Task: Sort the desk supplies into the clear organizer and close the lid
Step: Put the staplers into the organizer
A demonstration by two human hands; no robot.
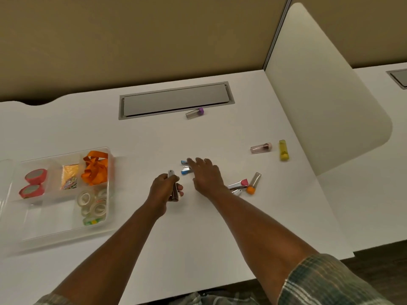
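The clear organizer [56, 227] sits open at the left of the white desk, holding red tape rolls [35, 176], coloured clips [70, 183], orange ribbon [95, 170] and clear tape rolls [93, 204]. My left hand [164, 191] grips a small metal staple remover [172, 184]. My right hand [203, 173] is stretched out flat with its fingers over a blue staple remover [185, 168]. A pink staple remover [237, 185] and an orange-capped tube [254, 183] lie just right of my right wrist. Farther off lie a pink tube [261, 148], a yellow tube [283, 150] and a purple-capped tube [195, 112].
A grey cable hatch [176, 100] is set into the desk at the back. A white divider panel [319, 95] rises at the right, and a tan partition wall stands behind. The organizer's clear lid [5, 183] lies folded open at the far left.
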